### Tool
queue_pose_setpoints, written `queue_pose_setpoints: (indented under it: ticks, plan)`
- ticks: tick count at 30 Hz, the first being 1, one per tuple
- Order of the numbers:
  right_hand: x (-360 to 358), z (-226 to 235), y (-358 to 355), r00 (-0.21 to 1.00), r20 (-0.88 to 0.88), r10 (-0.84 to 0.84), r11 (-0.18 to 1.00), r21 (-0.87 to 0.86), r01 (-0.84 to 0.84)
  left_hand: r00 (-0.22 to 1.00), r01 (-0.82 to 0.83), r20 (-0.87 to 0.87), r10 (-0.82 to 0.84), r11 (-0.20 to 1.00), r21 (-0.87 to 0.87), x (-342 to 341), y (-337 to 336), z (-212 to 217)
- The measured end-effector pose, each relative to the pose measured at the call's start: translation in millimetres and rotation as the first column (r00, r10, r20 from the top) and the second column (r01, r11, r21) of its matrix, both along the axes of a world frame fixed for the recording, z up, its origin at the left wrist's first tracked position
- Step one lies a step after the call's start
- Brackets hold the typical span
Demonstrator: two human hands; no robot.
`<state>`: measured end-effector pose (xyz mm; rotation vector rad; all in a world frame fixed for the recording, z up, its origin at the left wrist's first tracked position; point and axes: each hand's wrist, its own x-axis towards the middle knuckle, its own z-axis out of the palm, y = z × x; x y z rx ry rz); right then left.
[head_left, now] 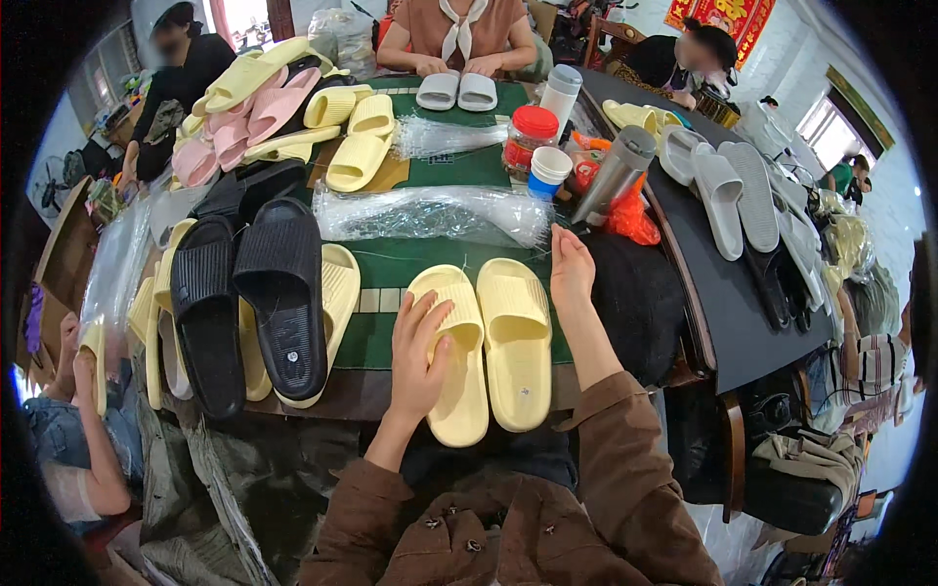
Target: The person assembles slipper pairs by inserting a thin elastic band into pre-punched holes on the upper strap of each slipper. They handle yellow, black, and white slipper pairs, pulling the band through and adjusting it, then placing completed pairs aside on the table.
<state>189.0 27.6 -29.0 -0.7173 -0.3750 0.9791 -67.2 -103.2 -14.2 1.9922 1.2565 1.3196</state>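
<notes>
A pair of pale yellow slides [489, 342] lies side by side, soles down, on the green table [410, 259], at its near edge just in front of the person. Everything else is placed from this pair.

The left hand [418, 356] rests flat on the left slide of the pair, fingers [422, 314] spread and loosely laid over its strap, pressing rather than gripping. The right hand [570, 266] reaches past the far right corner of the pair, its fingers extended and open, the tips touching the edge of a stack of clear plastic bags [430, 213] that lies just beyond the pair; it does not yet close on one.

To the left of the pair, two black slides [249, 293] lie on top of more yellow ones. Farther beyond, past the bags, sit loose yellow slides [357, 137] and a heap of pink slides [239, 122]. To the right beyond the pair stand a red-lidded jar [531, 137], a paper cup [548, 171] and a steel flask [616, 176]; grey slides [728, 190] cover the dark surface farther right. Across the table another person handles a grey pair [456, 91].

As a judgement: this pair looks matched and aligned, while bagging is not done, since no bag is lifted or opened. Many slides around the pair remain loose and unbagged, so most of the work appears left.
</notes>
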Motion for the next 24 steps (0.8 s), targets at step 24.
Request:
queue_pose_setpoints:
  ticks: [24]
  plan:
    - [-0.3, 1.5, 6.8, 0.816, 0.536, 0.217, 0.935, -0.354, -0.017, 0.998, -0.012, -0.054, 0.013, 1.0, 0.007, 10.3, -11.4, 3.2]
